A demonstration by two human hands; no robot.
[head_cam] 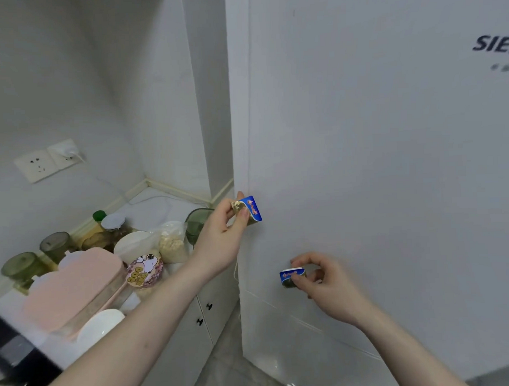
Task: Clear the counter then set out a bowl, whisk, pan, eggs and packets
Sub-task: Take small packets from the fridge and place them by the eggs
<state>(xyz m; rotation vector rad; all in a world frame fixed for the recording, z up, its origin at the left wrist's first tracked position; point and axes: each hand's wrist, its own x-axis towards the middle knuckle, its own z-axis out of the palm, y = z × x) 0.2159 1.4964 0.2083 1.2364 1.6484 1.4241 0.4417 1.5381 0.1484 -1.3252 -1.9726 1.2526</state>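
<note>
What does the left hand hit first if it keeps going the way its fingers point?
Probably the fridge door. The left hand, pinching a blue-and-gold packet, points up and right at the door's left edge; the packet looks nearly against it, though depth is unclear.

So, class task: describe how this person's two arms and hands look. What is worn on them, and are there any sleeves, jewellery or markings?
Both forearms are bare up to the frame's edge, with no sleeve in view. The left hand and the right hand wear no gloves, and no watch, bracelet or ring shows on either. The fingernails look short and unpainted. No tattoos or other markings are visible.
</note>
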